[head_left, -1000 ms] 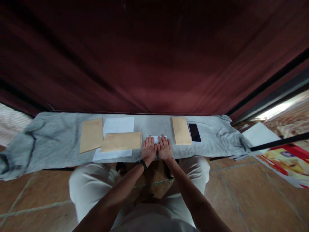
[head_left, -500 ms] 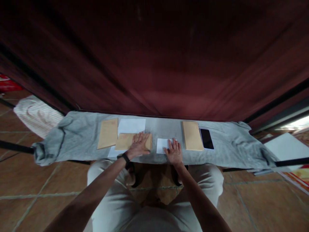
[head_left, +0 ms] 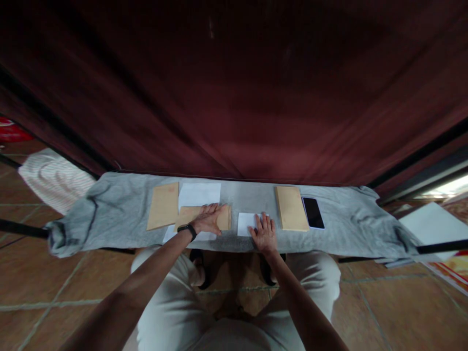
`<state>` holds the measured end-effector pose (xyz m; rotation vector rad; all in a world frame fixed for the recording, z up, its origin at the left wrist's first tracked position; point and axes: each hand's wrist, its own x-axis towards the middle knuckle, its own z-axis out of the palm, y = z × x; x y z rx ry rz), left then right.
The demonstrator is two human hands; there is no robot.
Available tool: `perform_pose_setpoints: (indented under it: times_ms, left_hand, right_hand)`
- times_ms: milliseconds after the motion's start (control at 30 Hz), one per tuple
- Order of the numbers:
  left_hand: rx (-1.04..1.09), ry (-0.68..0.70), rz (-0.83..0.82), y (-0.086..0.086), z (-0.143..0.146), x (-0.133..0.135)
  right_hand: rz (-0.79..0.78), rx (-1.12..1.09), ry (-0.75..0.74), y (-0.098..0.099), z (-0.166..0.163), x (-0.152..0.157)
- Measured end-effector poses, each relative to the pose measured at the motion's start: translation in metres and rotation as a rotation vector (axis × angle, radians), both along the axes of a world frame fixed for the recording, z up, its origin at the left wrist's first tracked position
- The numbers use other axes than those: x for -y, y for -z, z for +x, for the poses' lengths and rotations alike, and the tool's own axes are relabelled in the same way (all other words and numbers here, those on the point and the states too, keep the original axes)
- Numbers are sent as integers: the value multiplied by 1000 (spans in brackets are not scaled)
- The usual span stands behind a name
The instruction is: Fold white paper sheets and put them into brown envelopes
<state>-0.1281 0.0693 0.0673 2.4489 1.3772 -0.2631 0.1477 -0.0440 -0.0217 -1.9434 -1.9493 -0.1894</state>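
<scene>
My left hand [head_left: 207, 219], with a dark band at the wrist, lies with fingers stretched out over a brown envelope [head_left: 186, 215]. Beneath that envelope, white paper [head_left: 199, 194] shows at its far and near sides. My right hand [head_left: 264, 235] rests flat, its fingers spread on the right part of a small folded white paper [head_left: 245, 224]. Another brown envelope [head_left: 163, 206] lies left of my left hand. Right of my right hand is a thick stack of brown envelopes [head_left: 293, 208], with a dark-screened phone [head_left: 313, 213] beside it.
Everything lies on a narrow bench covered by a grey cloth [head_left: 120, 214]. A dark red panel [head_left: 234, 126] rises along its far side. Striped cloth [head_left: 54, 175] hangs off to the left, and a white board [head_left: 431, 224] sits low at the right.
My left hand has shifted slightly left across the brown envelope, its thumb moving in from the envelope's right end. My right hand stays on the small white paper. The view has tilted slightly.
</scene>
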Motion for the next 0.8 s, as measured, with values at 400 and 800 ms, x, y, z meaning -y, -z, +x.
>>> perform_pose_setpoints:
  times_ms: [400,800]
  left_hand:
    - [62,41,44,-2,3,-4]
    - [256,34,130,-9,13,27]
  right_hand:
    - [14,-22,-2,2,-1,0]
    - [36,-24,-11,4,0,1]
